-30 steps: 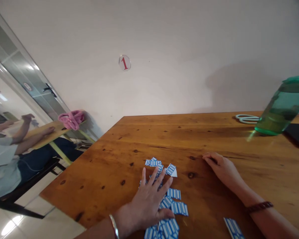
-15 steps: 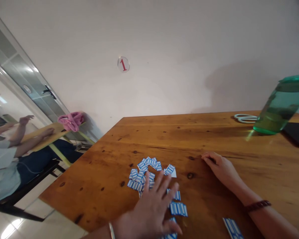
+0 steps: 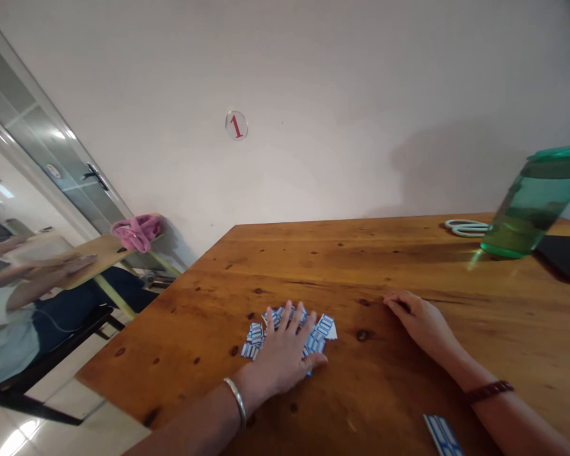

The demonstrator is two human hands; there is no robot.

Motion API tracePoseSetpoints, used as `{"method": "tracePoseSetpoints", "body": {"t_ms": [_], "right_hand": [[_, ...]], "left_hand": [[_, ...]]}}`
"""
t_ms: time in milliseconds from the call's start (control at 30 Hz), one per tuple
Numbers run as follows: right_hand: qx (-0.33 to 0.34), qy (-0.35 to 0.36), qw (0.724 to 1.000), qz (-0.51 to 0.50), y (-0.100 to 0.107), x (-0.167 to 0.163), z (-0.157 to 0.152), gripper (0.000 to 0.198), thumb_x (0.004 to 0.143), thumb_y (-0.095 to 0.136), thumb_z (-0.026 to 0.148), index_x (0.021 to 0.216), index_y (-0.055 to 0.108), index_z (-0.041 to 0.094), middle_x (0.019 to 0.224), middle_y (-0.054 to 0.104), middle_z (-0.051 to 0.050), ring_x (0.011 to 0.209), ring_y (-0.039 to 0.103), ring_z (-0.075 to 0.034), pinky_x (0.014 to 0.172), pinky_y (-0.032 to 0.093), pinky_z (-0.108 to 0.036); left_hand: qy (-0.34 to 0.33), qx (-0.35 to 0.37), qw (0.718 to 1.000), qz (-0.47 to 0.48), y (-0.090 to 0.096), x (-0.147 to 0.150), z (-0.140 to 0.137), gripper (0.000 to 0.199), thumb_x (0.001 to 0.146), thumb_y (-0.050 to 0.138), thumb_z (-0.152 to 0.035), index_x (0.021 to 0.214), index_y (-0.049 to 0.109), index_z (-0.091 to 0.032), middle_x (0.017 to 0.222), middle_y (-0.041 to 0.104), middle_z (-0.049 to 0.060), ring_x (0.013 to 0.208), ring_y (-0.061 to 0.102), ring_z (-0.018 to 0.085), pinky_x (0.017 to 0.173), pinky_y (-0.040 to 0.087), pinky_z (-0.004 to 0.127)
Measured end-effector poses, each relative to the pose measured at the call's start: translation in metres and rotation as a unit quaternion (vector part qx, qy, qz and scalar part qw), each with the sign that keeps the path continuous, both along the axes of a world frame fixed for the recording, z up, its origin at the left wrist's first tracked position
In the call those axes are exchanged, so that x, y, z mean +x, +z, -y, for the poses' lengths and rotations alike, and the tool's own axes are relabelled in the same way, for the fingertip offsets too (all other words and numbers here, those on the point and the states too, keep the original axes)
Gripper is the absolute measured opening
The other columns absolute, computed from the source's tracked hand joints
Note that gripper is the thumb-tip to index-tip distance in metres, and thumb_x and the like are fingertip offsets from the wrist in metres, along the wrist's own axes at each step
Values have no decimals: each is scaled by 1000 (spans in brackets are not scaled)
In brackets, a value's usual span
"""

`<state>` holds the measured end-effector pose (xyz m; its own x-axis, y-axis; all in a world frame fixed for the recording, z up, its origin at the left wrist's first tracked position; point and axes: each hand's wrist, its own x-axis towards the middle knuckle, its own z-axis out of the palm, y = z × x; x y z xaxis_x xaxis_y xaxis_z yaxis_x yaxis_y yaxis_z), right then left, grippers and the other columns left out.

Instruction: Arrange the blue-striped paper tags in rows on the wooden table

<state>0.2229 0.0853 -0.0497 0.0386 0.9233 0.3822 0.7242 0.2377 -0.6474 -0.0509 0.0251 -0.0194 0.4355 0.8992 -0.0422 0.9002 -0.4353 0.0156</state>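
My left hand, a silver bangle at its wrist, lies open with fingers spread over a pile of small blue-and-white printed label pieces. Its palm hides much of the pile; pieces show beyond the fingertips and on both sides. At the pile's right edge, one label piece sits by a plain white corner. My right hand rests on the table to the right, its fingers loosely curled and nothing visible in them. A separate strip of the labels lies near the front edge, left of my right forearm.
The wooden table meets a white wall. At the far right stand a green bottle, a pale coiled cable and a dark flat object. To the left, people sit at another table with a pink cloth on it.
My left hand has moved away from me, up onto the pile. Label pieces that lay nearer the front have been swept into it. My right hand stays in place.
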Motion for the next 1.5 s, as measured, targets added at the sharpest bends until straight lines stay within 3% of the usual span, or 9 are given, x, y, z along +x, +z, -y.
{"method": "tracePoseSetpoints", "body": {"t_ms": [100, 300, 467, 600, 767, 967, 1133, 1300, 1500], "right_hand": [[-3, -2, 1000, 0, 0, 0, 0, 26, 71, 39, 37, 67, 60, 23, 82, 70, -8, 79, 63, -26, 73, 47, -39], [-4, -3, 1000, 1, -1, 0, -1, 26, 71, 39, 37, 69, 60, 22, 83, 70, -8, 80, 62, -26, 75, 46, -38], [-5, -6, 1000, 2, -1, 0, 0, 26, 72, 39, 37, 69, 60, 22, 83, 70, -8, 80, 63, -25, 74, 46, -38], [-5, -1, 1000, 4, -1, 0, 0, 28, 72, 38, 38, 70, 60, 21, 83, 70, -9, 80, 63, -26, 74, 46, -38], [-3, -1, 1000, 6, -1, 0, 0, 26, 72, 39, 36, 69, 61, 22, 82, 70, -8, 79, 63, -25, 73, 47, -37], [2, -5, 1000, 2, -1, -1, 0, 23, 72, 41, 34, 68, 61, 23, 81, 70, -6, 79, 63, -24, 74, 46, -36], [2, -3, 1000, 1, -1, -1, 1, 24, 73, 40, 34, 69, 61, 22, 83, 70, -7, 81, 62, -24, 74, 45, -36], [4, -1, 1000, 4, -1, 0, 1, 24, 73, 40, 35, 68, 60, 23, 81, 69, -6, 79, 62, -25, 73, 46, -36], [1, 0, 1000, 2, 0, -1, 1, 25, 72, 40, 36, 68, 60, 23, 82, 70, -7, 79, 62, -26, 74, 46, -39]], "left_hand": [[-52, -26, 998, 0, 2, -2, 13, 69, 76, 20, -67, 137, 12, -35, 147, 15, 6, 132, 4, 34, 97, 5, 66], [41, -29, 998, -27, 5, -13, 23, 83, 76, 17, -69, 138, 15, -14, 145, 15, 16, 132, 5, 33, 100, 2, 62], [-77, -61, 995, 4, 11, 4, 37, 75, 77, 23, -67, 138, 7, -28, 147, 12, 8, 132, 2, 33, 98, 4, 65], [-129, -48, 990, 21, 15, 18, 29, 66, 80, 22, -63, 137, 8, -33, 146, 18, 2, 133, 4, 30, 98, 1, 66], [-34, -23, 999, 15, 8, 16, 23, 74, 76, 24, -67, 138, 13, -27, 146, 14, 13, 131, 3, 36, 98, 3, 65], [-107, -72, 992, 11, 9, 6, 39, 70, 74, 28, -68, 136, 13, -38, 147, 8, 8, 131, 2, 36, 97, 2, 67], [14, -17, 1000, -12, 8, -10, 32, 69, 81, 24, -61, 138, 13, -25, 146, 15, 9, 132, 5, 35, 99, 3, 64], [-2, 11, 1000, -4, 6, -17, 34, 64, 83, 26, -57, 138, 11, -28, 146, 16, 5, 132, 8, 33, 100, 2, 62], [-60, -48, 996, 34, 11, -12, 46, 63, 80, 32, -59, 136, 15, -37, 147, 13, 4, 131, 15, 35, 97, 4, 66]]}}
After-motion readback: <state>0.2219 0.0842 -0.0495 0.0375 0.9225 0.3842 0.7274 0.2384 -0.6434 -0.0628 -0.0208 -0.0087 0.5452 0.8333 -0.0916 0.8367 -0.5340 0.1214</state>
